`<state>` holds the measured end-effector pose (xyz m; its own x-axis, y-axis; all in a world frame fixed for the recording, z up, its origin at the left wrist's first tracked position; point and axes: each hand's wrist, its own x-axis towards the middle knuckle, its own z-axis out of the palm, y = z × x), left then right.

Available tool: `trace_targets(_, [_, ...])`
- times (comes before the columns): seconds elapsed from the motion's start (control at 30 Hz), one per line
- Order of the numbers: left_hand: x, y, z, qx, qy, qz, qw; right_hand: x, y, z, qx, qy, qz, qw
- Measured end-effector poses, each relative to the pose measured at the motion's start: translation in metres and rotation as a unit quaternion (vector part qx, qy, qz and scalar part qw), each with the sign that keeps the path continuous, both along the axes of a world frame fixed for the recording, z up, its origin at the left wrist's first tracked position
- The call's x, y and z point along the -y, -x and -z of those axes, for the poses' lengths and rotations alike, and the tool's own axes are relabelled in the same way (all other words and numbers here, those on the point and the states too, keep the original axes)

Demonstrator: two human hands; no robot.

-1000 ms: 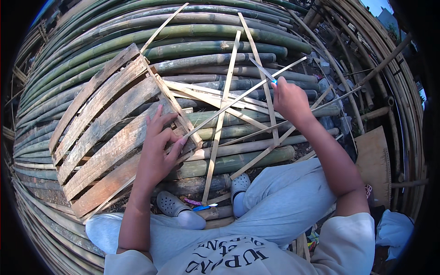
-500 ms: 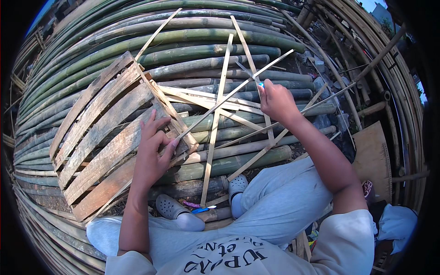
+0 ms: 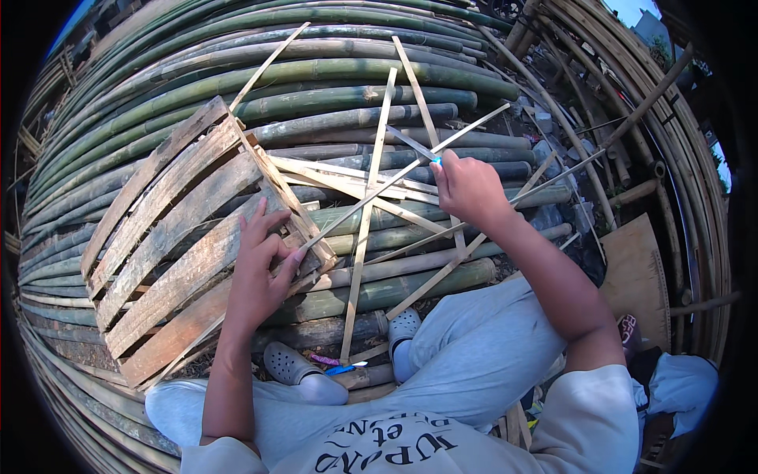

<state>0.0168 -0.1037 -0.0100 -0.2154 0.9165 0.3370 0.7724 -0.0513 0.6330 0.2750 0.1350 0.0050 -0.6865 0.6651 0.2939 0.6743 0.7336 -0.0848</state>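
A thin, pale bamboo strip point(image 3: 369, 197) runs slantwise up to the right, with its near end pinched between the thumb and fingers of my left hand point(image 3: 264, 257). That hand rests on the corner of a slatted wooden crate point(image 3: 174, 225). My right hand point(image 3: 476, 188) is closed round a knife point(image 3: 412, 142) with a bit of blue at its handle. The blade points up and left, and crosses near the strip's far part; whether its edge touches the strip I cannot tell. Most of the handle is hidden in my fist.
Green bamboo poles point(image 3: 347, 71) lie side by side under everything. Several loose pale strips point(image 3: 365, 237) cross in front of me. A blue-handled tool point(image 3: 341, 369) lies between my feet. At right stand a brown board point(image 3: 638, 276) and stacked poles point(image 3: 671, 134).
My right hand has drawn the knife slightly toward me, and the blade now reaches further left. My left hand keeps its pinch on the bamboo strip. The whole view has shifted a little.
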Motion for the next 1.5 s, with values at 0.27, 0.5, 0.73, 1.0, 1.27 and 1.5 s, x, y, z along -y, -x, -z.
trace_targets(0.27, [-0.003,-0.003,-0.005,0.012,0.013,0.003,1.0,-0.062,-0.035,-0.008,-0.01,0.001,0.169,0.986])
trace_targets(0.5, [0.0,0.001,-0.002,0.004,0.026,-0.006,1.0,0.014,0.007,0.009,0.013,0.051,-0.058,0.997])
trace_targets(0.73, [-0.004,-0.003,-0.004,0.009,0.014,0.007,1.0,-0.079,-0.048,-0.001,-0.016,-0.004,0.169,0.985])
trace_targets(1.0, [0.004,0.002,-0.003,0.002,0.021,-0.004,1.0,-0.005,0.001,0.006,0.016,0.048,0.004,0.999])
trace_targets(1.27, [-0.002,-0.003,-0.007,0.008,0.019,-0.003,1.0,-0.05,-0.026,-0.003,-0.017,0.027,0.116,0.993])
trace_targets(1.5, [0.003,0.001,-0.004,-0.001,0.019,-0.005,1.0,-0.026,-0.003,0.009,-0.044,0.025,0.001,0.999])
